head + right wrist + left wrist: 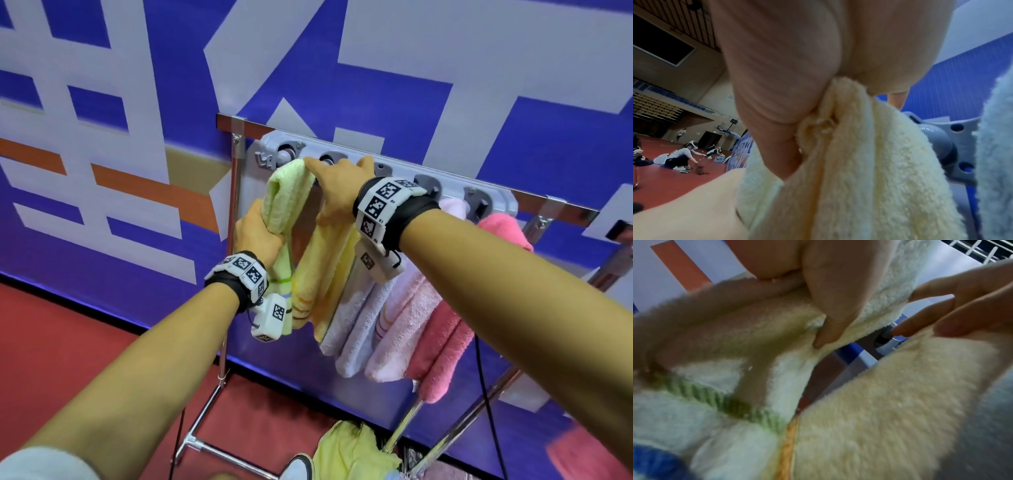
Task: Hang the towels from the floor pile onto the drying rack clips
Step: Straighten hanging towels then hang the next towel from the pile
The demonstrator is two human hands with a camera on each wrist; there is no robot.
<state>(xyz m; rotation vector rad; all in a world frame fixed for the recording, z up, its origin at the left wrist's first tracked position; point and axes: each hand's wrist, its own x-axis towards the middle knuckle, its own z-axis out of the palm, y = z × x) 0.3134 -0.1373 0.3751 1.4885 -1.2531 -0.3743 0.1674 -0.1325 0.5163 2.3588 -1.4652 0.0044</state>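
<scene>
A grey clip bar (383, 161) runs along the top of the drying rack. A light green towel (286, 202) hangs from the leftmost clip (286, 154); my left hand (255, 233) grips its bunched middle (777, 318). Beside it hangs a yellow towel (325, 260). My right hand (337, 186) pinches its gathered top (838, 113) up against the second clip (329, 160), whose grey socket (941, 142) sits just behind the cloth. White, pale pink and bright pink towels (442, 339) hang further right. A yellow towel (352, 448) lies in the floor pile.
The rack's chrome legs (219, 373) stand on a red floor in front of a blue and white banner wall (376, 85). A black cable (486, 394) runs down at the right. In the right wrist view several people (682, 155) crouch far off in a sports hall.
</scene>
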